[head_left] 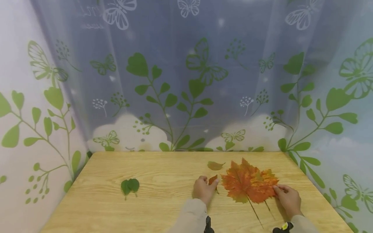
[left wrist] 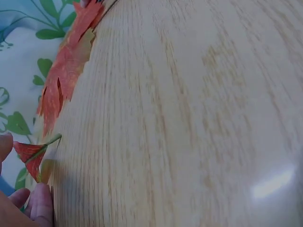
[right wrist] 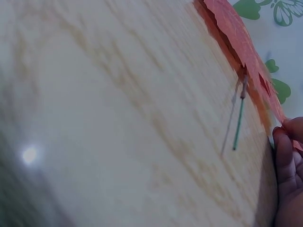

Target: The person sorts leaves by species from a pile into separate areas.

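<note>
My left hand (head_left: 205, 190) pinches a small reddish-orange leaf (head_left: 213, 180) between thumb and fingers, its short stem pointing down; the left wrist view shows the same red leaf (left wrist: 32, 156) close over the table. Right of it lie large orange maple leaves (head_left: 247, 183), overlapping one another, with thin dark stems toward me. Their right edge is pinched by my right hand (head_left: 288, 199). In the right wrist view that maple leaf (right wrist: 236, 38) is raised at the thumb and fingertip, a green-tipped stem (right wrist: 239, 120) hanging under it.
A single olive-brown leaf (head_left: 215, 165) lies behind my left hand. Two round green leaves (head_left: 130, 186) lie side by side at the left of the wooden table (head_left: 96, 210). A curtain (head_left: 175, 97) printed with butterflies and plants hangs along the back edge.
</note>
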Demonstrator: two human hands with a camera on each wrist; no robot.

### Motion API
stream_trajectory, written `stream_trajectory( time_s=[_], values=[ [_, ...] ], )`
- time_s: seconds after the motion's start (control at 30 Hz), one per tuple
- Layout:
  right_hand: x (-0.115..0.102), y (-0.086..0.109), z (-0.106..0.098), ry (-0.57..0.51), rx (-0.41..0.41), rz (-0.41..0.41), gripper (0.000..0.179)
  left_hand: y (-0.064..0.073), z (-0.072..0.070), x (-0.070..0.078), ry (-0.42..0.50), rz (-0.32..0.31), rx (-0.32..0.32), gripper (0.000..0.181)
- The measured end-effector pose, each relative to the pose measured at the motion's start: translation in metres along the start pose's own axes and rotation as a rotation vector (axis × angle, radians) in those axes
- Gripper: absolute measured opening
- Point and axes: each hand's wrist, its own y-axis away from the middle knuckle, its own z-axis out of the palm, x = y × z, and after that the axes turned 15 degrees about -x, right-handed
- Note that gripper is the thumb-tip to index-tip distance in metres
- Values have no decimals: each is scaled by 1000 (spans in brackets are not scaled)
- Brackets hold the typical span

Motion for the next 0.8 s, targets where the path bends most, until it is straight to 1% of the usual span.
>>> stream_trajectory(
  time_s=[0.13,0.27,0.4,0.47,0.6,0.7,0.8],
  values=[
    [-1,0,-1,48,17,-4,40,-1,1,0,-33,-33,-9,51],
    [1,-1,-1,56,7,-6,42,-3,2,-1,-59,-61,-9,49],
    [1,0,-1,61,12,-13,40,-4,4,-1,-77,-71,-1,47],
    [0,1,-1,63,19,-18,39,-4,4,0,-84,-64,2,47],
    [-2,2,-1,67,22,-21,38,-5,5,2,-84,-76,9,47],
    [-2,2,0,73,21,-19,39,-5,7,1,-98,-90,16,47],
    [-2,2,0,81,23,-27,39,-6,9,0,-118,-87,26,46]
  ],
)
